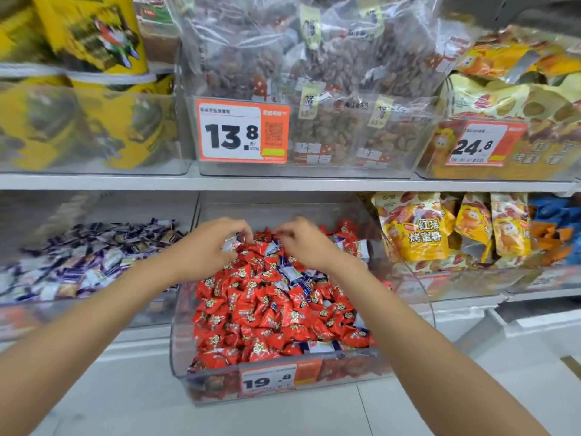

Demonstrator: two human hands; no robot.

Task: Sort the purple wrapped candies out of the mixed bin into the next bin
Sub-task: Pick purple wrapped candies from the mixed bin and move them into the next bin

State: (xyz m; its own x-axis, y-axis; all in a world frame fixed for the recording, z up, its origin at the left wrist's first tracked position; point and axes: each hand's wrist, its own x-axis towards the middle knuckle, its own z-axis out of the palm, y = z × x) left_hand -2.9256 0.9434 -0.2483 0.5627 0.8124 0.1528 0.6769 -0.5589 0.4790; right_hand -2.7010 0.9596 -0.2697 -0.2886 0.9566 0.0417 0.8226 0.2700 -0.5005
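Two hands over clear plastic mixed bin [415, 309]: left hand [204, 248] pinches crinkly purple candy [231, 242]; right hand [303, 244], grip we cannot tell. Price tag [267, 380], 6 o'clock: 19.8.

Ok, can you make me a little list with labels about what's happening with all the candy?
place: shop shelf
middle bin: clear, mostly red candies, with some purple ones mixed in
left bin: purple candies
left hand: pinches a purple candy over the back of the middle bin
right hand: fingers down on the pile, blurred, so grip unclear
price tag on middle bin: 19.8
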